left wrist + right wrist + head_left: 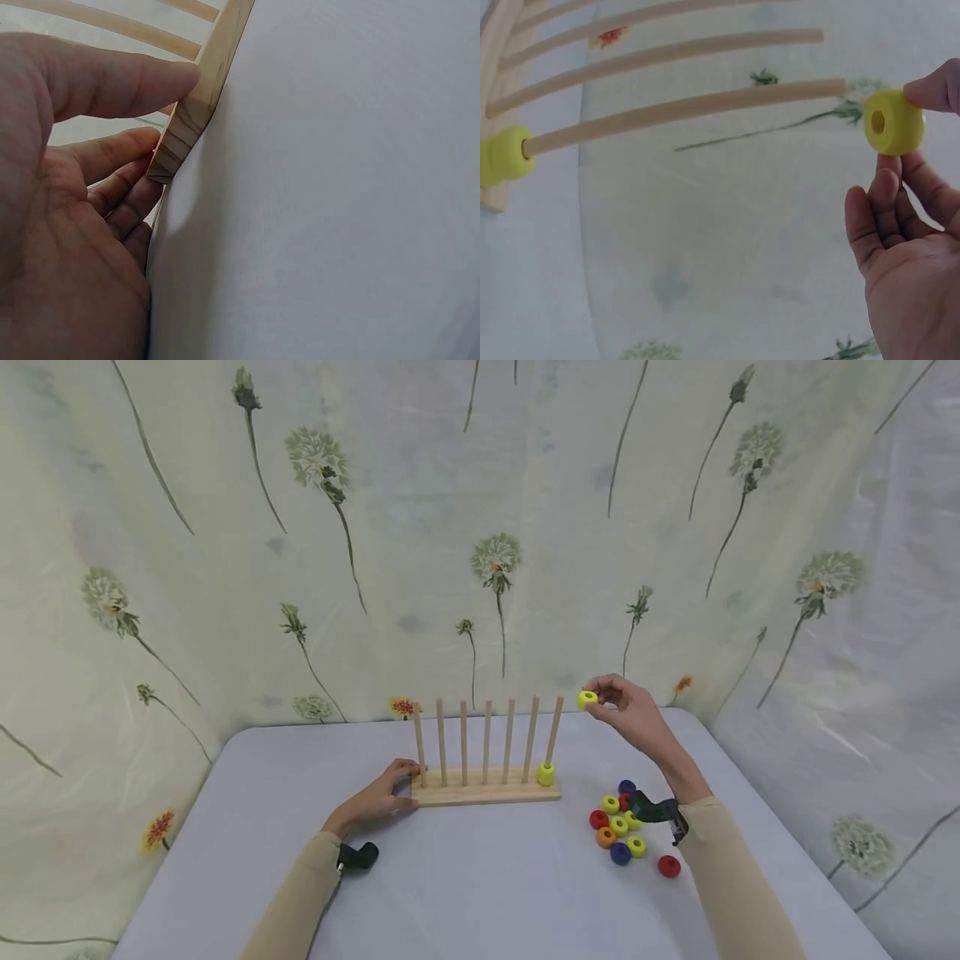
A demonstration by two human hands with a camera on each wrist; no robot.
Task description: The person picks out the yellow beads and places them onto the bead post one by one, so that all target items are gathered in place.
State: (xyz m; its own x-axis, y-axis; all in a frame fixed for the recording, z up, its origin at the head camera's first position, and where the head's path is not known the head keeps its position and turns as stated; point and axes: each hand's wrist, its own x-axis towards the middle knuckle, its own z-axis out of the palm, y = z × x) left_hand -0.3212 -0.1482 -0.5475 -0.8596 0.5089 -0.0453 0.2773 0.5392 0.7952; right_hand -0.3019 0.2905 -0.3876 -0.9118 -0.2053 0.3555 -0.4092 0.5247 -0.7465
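A wooden peg rack [480,795] with several upright pegs stands on the table. My left hand [380,797] holds its left end, the thumb [142,81] at the front and the fingers around the back. Two yellow beads are stacked at the foot of the rightmost peg [555,731]; the right wrist view shows the upper yellow bead [511,154] around the peg. Between thumb and fingers, my right hand [637,718] pinches another yellow bead [910,127]. That bead is just beyond the rightmost peg's tip, apart from it, with its hole facing the peg.
On the right of the table lies a loose group of beads: yellow, a red bead [598,819], an orange bead [606,837] and a blue bead [620,854]. Another red bead [669,866] lies apart, nearer the front. A flower-print curtain [420,568] hangs behind the table.
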